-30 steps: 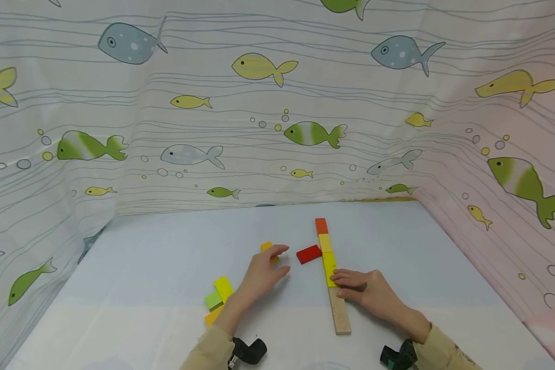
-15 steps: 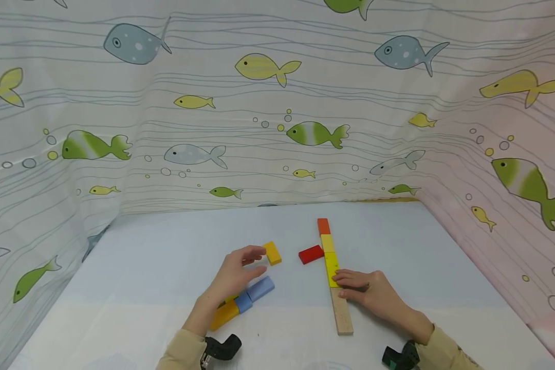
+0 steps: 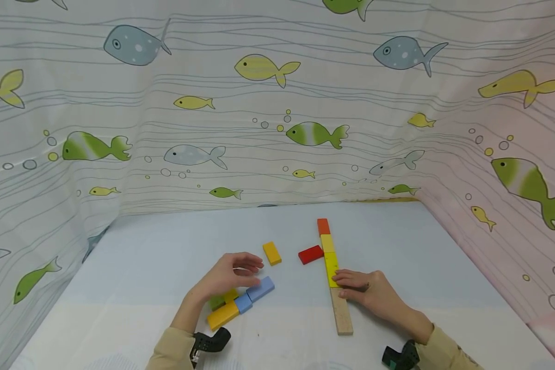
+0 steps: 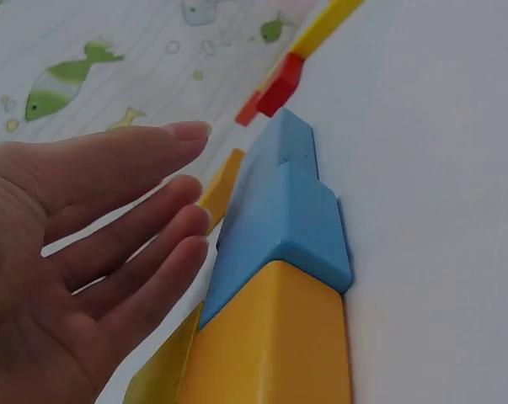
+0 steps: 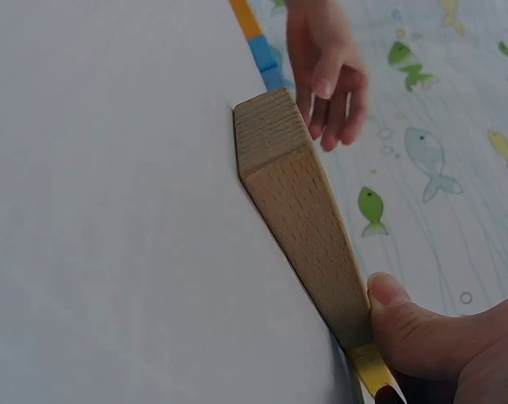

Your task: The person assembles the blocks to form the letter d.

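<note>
On the tabletop, a row of blocks runs away from me: a plain wooden block (image 3: 341, 311), a yellow block (image 3: 330, 267), a paler yellow one (image 3: 326, 243) and an orange-red one (image 3: 323, 226) at the far end. My right hand (image 3: 374, 293) pinches the yellow block near its joint with the wooden one, the thumb (image 5: 393, 295) at the side and fingertips over the top. My left hand (image 3: 226, 275) hovers with loosely bent fingers beside the long blue block (image 3: 261, 289), holding nothing. A shorter blue block (image 3: 243, 303) and an orange-yellow block (image 3: 223, 315) continue that line.
A red block (image 3: 311, 254) lies at an angle against the row's left side. Another orange-yellow block (image 3: 272, 253) sits beyond my left hand. Green (image 3: 216, 302) and yellow (image 3: 230, 295) blocks lie partly behind the left line. Fish-patterned cloth (image 3: 259, 154) encloses the table.
My left hand has drawn back left and toward me, from beside the far orange-yellow block to the blue blocks, uncovering these. The right hand stays on the row.
</note>
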`<state>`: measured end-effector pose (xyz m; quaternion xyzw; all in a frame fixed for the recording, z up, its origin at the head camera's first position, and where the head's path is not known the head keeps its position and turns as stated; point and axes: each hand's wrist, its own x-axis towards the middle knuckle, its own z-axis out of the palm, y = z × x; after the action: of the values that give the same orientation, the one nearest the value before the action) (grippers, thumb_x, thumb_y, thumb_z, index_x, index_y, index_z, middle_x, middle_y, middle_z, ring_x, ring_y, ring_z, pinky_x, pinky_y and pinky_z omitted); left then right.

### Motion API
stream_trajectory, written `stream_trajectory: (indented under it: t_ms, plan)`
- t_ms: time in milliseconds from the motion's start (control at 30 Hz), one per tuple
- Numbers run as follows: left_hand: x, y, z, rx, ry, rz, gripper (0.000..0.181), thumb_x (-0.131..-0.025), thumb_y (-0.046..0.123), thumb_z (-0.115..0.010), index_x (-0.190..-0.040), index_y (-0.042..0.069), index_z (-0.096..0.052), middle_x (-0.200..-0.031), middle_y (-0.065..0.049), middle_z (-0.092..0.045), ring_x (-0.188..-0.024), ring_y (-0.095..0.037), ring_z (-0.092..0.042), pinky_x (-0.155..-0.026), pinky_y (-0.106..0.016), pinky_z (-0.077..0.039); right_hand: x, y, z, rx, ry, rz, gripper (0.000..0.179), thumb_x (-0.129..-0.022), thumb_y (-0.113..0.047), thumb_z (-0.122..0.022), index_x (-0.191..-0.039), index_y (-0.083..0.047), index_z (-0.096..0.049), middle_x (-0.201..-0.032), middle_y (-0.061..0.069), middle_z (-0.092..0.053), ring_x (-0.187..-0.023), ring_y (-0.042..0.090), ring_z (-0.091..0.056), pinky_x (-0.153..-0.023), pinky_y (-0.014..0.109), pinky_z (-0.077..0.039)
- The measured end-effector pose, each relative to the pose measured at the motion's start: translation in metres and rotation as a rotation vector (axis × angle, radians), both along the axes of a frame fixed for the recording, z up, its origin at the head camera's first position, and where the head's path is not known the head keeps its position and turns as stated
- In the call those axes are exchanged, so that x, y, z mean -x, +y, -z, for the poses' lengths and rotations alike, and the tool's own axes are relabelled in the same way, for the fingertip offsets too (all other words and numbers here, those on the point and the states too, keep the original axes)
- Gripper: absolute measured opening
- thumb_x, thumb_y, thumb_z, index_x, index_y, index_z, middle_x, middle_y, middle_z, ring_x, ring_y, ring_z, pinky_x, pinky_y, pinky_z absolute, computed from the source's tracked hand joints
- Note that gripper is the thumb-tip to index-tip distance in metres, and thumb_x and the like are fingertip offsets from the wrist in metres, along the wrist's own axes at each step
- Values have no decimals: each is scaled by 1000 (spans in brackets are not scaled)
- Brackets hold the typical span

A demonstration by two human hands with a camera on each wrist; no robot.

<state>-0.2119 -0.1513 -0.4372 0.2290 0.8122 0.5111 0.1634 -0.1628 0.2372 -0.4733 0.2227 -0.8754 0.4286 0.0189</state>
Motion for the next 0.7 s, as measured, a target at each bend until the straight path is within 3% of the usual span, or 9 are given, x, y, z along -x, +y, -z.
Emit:
stream_trajectory:
  t_ms: [100,367,700]
  plan:
    - [0,1,2,25,7,24,44,-88,19,-78,-125,2,-63,-120,-13,-69,-109,-28,-64,-97,-35,-54,0,0,0,0,11,-1,31,-85,-29,-78,-113,-17,-77,-119,-8,-72,-122,18,-63,-100,14,-43]
    - [0,3,7,49,-4,53,42,-86,17,-79,-123,2,-64,-115,-11,-69,-104,-25,-67,-88,-21,-55,0,0,3,6,6,-3,33,-85,-33,-78,-113,-15,-77,-119,-9,-72,-123,18,-63,-99,12,-42]
    - [-2,8,7,89,-4,47,42,-83,18,-83,-120,7,-66,-111,-6,-70,-99,-21,-66,-86,-23,-55,1,0,4,17,2,-7,35,-85,-34,-78,-113,-14,-77,-118,-8,-73,-123,20,-62,-99,11,-41]
